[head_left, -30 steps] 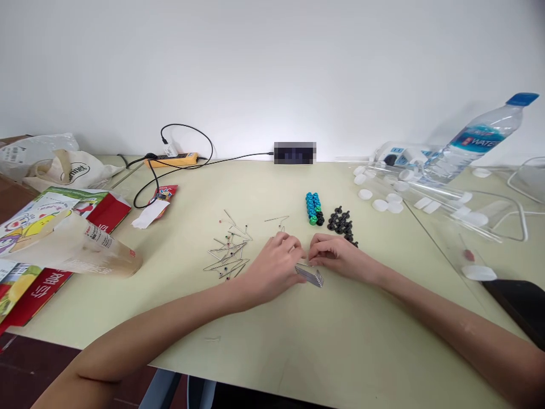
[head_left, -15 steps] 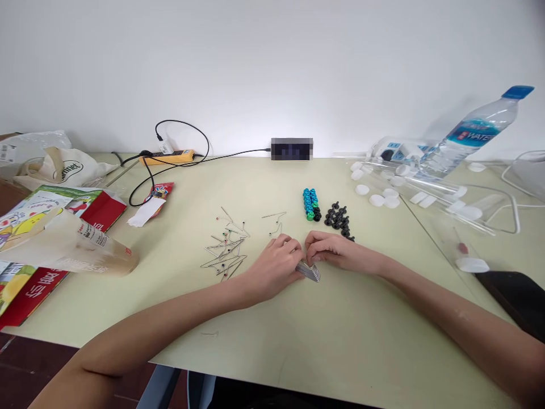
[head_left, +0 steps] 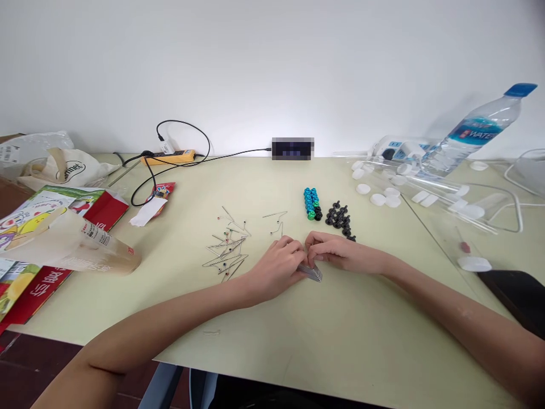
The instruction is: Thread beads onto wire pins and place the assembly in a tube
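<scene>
My left hand (head_left: 279, 267) is closed around a small stack of thin silvery metal pieces (head_left: 314, 273), whose ribbed end sticks out toward me. My right hand (head_left: 330, 251) has its fingers bent against the far side of that stack, closed in a pinch; what lies between the fingertips is hidden. Left of the hands spread bent metal wires (head_left: 230, 247) with small coloured tips. Two more bent wires (head_left: 276, 218) lie just beyond my left hand. Beyond my right hand stand rows of blue, green and black knobs (head_left: 312, 201) and several black stemmed pieces (head_left: 338, 217).
Clear tubes and white caps (head_left: 392, 196) lie at the right, near a tilted water bottle (head_left: 477, 133) and a black phone (head_left: 517, 295). A plastic cup (head_left: 110, 250) lies at the left. A power strip (head_left: 170, 157) and a small display (head_left: 292, 149) sit by the wall.
Both hands keep nearly the same place at the stack. The right fingertips have shifted slightly against it, and the stack's exposed end has turned a little. The view has moved slightly.
</scene>
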The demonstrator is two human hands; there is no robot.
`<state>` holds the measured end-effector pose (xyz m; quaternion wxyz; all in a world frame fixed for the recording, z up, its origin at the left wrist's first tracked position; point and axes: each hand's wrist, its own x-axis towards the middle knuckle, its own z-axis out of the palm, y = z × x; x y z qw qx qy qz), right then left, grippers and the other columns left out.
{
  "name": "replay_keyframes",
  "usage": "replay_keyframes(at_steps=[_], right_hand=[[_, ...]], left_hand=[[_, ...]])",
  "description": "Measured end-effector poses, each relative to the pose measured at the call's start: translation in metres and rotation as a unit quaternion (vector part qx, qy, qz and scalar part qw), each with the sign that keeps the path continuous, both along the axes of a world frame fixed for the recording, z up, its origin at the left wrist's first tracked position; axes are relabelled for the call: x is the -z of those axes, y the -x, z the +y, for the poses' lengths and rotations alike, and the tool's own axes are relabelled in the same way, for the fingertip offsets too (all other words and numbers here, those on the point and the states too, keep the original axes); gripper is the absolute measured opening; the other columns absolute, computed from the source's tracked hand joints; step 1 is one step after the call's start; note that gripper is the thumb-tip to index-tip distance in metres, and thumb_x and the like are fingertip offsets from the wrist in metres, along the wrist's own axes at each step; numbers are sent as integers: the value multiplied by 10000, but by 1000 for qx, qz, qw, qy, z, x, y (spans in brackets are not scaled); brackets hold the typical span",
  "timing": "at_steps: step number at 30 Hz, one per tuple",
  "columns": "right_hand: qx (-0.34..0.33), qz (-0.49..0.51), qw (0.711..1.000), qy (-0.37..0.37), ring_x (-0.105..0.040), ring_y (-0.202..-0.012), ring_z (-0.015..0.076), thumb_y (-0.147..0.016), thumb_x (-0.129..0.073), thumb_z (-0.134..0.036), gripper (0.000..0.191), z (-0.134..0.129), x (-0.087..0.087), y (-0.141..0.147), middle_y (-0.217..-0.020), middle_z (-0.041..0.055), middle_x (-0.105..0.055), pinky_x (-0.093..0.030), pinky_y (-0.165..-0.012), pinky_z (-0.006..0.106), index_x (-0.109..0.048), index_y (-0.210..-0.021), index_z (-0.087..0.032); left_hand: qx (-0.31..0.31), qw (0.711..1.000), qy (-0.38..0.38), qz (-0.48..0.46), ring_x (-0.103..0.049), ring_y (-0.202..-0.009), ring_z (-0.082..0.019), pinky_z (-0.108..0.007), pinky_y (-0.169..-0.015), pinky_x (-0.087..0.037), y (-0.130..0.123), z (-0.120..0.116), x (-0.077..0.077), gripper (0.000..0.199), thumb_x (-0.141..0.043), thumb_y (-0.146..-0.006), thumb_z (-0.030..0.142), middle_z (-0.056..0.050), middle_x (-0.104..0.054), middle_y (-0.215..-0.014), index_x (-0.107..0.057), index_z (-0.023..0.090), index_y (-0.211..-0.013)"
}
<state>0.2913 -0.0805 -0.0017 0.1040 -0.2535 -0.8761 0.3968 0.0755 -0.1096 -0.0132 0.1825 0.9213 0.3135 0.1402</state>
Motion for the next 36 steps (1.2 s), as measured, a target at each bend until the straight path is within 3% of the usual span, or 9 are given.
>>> replay_keyframes(at_steps=[5, 9, 12, 15, 18, 21, 27, 36], right_hand=[[-10, 1, 1000, 10, -526, -900, 170, -944, -338, -231, 299, 0, -2, -1, -1006, 64, -513, -423, -779, 308, -623, -859, -195], [37, 3, 999, 12, -532, -890, 177, -957, -323, -292, 294, 2, 4, -1, -1012, 67, -530, -417, -796, 323, -604, -943, -209], [112, 33, 993, -30, -532, -866, 192, -948, -354, -350, 278, 3, 13, 2, -950, 67, -571, -413, -772, 330, -592, -946, -207], [178, 44, 981, -63, -528, -792, 189, -934, -382, -397, 284, 3, 20, 5, -898, 62, -599, -409, -698, 319, -596, -933, -211], [199, 37, 977, -71, -523, -747, 181, -928, -392, -414, 289, 3, 23, 7, -891, 55, -607, -403, -653, 308, -602, -957, -218], [209, 27, 975, -76, -524, -737, 180, -926, -391, -417, 288, 3, 24, 8, -897, 51, -611, -402, -641, 305, -599, -970, -223], [236, -1, 967, -98, -523, -711, 174, -932, -368, -395, 289, 2, 23, 12, -912, 50, -612, -401, -627, 312, -600, -959, -224], [207, -11, 970, -129, -549, -782, 191, -943, -356, -373, 280, 1, 24, 13, -961, 64, -595, -430, -673, 327, -594, -979, -230]], left_hand=[[-3, 1000, 12, -15, -467, -984, -213, -330, -860, -398, 0, 1, 0, 136, -548, -856, 310, -53, -567, -954, -583, 187, -902], [-38, 998, 7, -45, -470, -1020, -224, -348, -876, -403, 12, 8, -16, 200, -557, -843, 357, -57, -591, -1007, -584, 214, -981], [-104, 991, -42, -68, -506, -978, -204, -327, -841, -411, 42, 20, -34, 185, -447, -900, 286, -48, -621, -984, -609, 209, -946], [-184, 981, -65, -6, -535, -922, -221, -342, -802, -412, 87, 34, -45, 207, -438, -882, 272, -45, -642, -916, -635, 211, -869], [-222, 971, -9, 85, -568, -850, -221, -327, -733, -417, 129, 42, -42, 215, -452, -848, 306, -33, -648, -885, -636, 225, -772], [-230, 967, 12, 112, -568, -873, -229, -320, -734, -408, 153, 40, -31, 215, -446, -841, 330, -37, -642, -891, -633, 231, -800], [-236, 966, 38, 95, -558, -893, -220, -305, -733, -400, 165, 25, -26, 203, -433, -843, 337, -38, -622, -921, -602, 225, -828], [-230, 965, 38, 116, -548, -876, -224, -314, -723, -407, 161, 18, -26, 226, -414, -850, 360, -49, -616, -899, -587, 216, -832]])
